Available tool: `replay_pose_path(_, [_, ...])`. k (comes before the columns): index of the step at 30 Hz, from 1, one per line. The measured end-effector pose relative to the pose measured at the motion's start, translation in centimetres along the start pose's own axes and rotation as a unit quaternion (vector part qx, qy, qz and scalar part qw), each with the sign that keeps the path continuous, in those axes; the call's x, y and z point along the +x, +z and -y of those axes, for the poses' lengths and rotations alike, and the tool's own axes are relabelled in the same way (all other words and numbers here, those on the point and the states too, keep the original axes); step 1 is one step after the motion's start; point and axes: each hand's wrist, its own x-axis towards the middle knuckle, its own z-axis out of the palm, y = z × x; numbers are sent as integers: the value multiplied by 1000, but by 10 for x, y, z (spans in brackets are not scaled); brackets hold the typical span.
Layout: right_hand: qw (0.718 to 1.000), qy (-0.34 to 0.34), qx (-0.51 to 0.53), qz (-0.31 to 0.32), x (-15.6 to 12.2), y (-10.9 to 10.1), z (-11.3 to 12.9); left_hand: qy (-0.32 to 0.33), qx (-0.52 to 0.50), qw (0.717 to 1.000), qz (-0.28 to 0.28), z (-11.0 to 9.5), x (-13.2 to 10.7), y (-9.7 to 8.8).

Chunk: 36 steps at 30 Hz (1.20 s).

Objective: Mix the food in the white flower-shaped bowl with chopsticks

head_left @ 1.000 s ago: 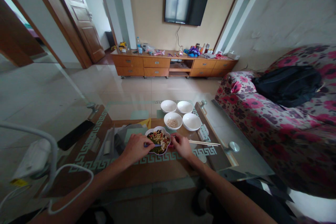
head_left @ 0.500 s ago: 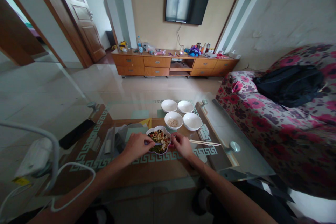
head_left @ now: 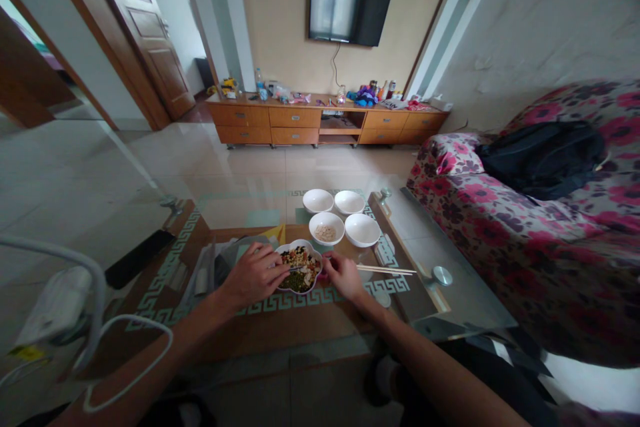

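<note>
On the glass table, a flower-shaped dish (head_left: 320, 275) holds separate sections of mixed beans, grains and pale pieces. My left hand (head_left: 255, 273) is closed around slim tweezers (head_left: 297, 269), whose tip reaches over the dish's contents; whether the tip grips anything is too small to tell. My right hand (head_left: 343, 277) pinches the dish's right rim. Just behind the dish stands a white bowl (head_left: 327, 239) with pale flat pieces in it. Three more white bowls, at front right (head_left: 362, 231), back right (head_left: 349, 203) and back left (head_left: 318, 201), show bare white insides.
Wooden chopsticks (head_left: 386, 270) lie right of my right hand. Plastic bags (head_left: 227, 257) are by my left hand. A white cable (head_left: 165, 340) loops near my left forearm. A floral sofa (head_left: 480, 213) with a black backpack (head_left: 545, 159) stands right; a wooden cabinet (head_left: 295, 118) is ahead.
My left hand has shifted slightly left and turned, its fingers now lying more over the tweezers. The right hand stays at the dish's rim. The whole view has moved a little.
</note>
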Motion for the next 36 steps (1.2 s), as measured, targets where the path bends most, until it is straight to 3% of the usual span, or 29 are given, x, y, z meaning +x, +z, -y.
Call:
replay_pose_path(14, [1000, -3, 8, -3, 0, 1, -2, 12, 45, 997, 54, -8, 0, 8])
replay_pose_path(28, [1000, -5, 3, -4, -1, 0, -1, 3, 67, 997, 49, -8, 1, 15])
replay_pose_path(31, [1000, -5, 0, -2, -1, 0, -1, -29, 35, 999, 29, -8, 1, 14])
replay_pose_path(36, [1000, 2, -13, -13, 0, 1, -1, -160, -36, 986, -18, 2, 16, 18])
